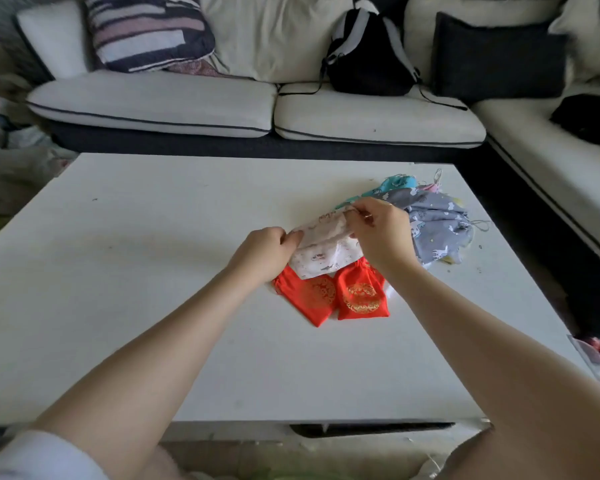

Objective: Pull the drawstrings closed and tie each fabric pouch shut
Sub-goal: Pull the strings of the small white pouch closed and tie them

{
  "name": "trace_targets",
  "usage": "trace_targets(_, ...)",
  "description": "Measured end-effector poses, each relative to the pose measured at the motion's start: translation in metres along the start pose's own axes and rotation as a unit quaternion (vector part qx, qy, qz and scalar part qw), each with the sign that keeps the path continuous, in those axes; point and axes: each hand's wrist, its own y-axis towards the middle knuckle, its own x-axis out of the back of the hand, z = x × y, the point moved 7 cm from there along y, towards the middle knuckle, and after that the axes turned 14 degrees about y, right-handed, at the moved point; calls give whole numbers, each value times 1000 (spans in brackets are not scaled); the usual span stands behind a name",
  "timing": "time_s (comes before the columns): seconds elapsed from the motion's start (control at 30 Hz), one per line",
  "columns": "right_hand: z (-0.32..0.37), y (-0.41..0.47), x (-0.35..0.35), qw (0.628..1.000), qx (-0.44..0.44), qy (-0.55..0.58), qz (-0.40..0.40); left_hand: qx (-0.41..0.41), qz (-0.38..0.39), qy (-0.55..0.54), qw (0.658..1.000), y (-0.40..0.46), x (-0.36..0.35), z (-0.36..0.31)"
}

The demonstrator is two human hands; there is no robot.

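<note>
Hands meet above mid-table: left hand [267,249] pinches the white pouch's [326,249] left edge, right hand [381,233] grips its far-right top edge, lifting it. Two red pouches [329,297] lie on the table [153,271] just nearer, partly under it. A pile of printed pouches [433,230] sits right, behind the right hand.
</note>
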Motion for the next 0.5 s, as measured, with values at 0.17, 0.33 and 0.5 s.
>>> trace_targets(0.17,0,-13,11,994,56,-87,30,-7,33,-1,999,-11,-5,-9)
trace_targets(0.33,-30,-27,13,943,-31,-255,212,-116,-37,132,984,-22,-1,-23)
trace_targets(0.5,-59,-45,28,942,-199,-118,244,-43,59,-306,949,-21,-18,-22)
